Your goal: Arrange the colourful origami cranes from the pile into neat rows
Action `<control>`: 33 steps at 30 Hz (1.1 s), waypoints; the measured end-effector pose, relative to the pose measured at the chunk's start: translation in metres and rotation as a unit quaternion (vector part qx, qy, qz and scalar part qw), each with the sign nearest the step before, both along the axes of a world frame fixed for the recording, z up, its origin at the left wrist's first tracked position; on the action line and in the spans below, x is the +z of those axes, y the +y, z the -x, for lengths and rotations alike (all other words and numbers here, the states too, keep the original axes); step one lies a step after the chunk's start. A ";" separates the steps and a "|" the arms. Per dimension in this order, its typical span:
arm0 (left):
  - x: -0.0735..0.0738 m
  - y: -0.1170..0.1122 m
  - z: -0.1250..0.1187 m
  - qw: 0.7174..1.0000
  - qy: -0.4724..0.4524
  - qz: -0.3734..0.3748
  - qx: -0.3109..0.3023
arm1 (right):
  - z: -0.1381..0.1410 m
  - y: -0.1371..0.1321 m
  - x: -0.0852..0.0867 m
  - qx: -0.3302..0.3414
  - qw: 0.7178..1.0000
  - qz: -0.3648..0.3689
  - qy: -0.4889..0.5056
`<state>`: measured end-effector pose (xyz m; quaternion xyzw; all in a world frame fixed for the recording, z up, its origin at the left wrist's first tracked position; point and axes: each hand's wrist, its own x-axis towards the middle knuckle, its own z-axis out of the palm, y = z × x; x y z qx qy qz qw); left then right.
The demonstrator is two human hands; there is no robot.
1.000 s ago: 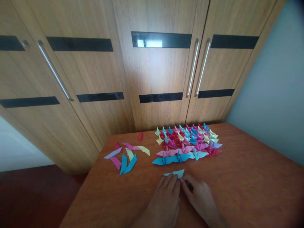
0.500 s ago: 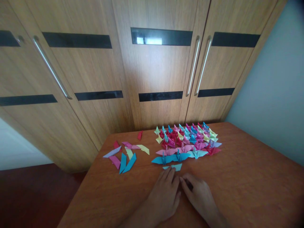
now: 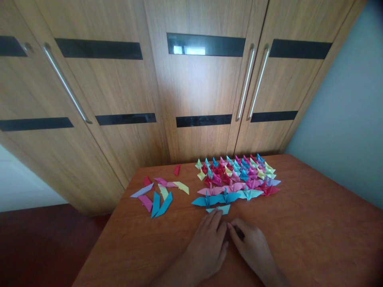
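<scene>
Both my hands rest side by side on the brown wooden table (image 3: 314, 223), near its front edge. My left hand (image 3: 206, 247) lies flat with the fingers stretched forward, their tips touching a light blue folded paper piece (image 3: 220, 209). My right hand (image 3: 251, 247) sits next to it with the fingers curled loosely on the tabletop; whether anything lies under them is hidden. Just beyond the blue piece stands a cluster of several small folded paper cranes (image 3: 236, 177) in pink, red, blue, yellow and green.
To the left lie several flat folded paper strips (image 3: 157, 195) in blue, pink, purple and yellow, with a small red piece (image 3: 176, 170) behind them. Wooden wardrobe doors (image 3: 194, 87) with metal handles stand behind the table. A pale wall (image 3: 350, 119) is at the right.
The light blue piece has slid forward, away from me, up to the front row of cranes. My hands stayed in about the same place on the table.
</scene>
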<state>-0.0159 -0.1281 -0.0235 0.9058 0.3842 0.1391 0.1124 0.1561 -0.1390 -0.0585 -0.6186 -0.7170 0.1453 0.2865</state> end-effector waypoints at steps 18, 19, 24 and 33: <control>0.027 0.051 0.144 0.938 0.097 -0.105 0.314 | 0.009 0.002 0.011 -0.004 0.996 0.051 -0.075; 0.026 0.052 0.156 0.934 0.107 -0.101 0.326 | 0.011 0.002 0.012 -0.006 0.995 0.052 -0.086; 0.018 0.056 0.187 0.925 0.116 -0.075 0.354 | 0.025 0.006 0.018 0.013 0.991 0.048 -0.125; 0.012 0.056 0.192 0.941 0.127 -0.042 0.311 | 0.047 0.014 0.017 0.052 0.990 0.028 -0.131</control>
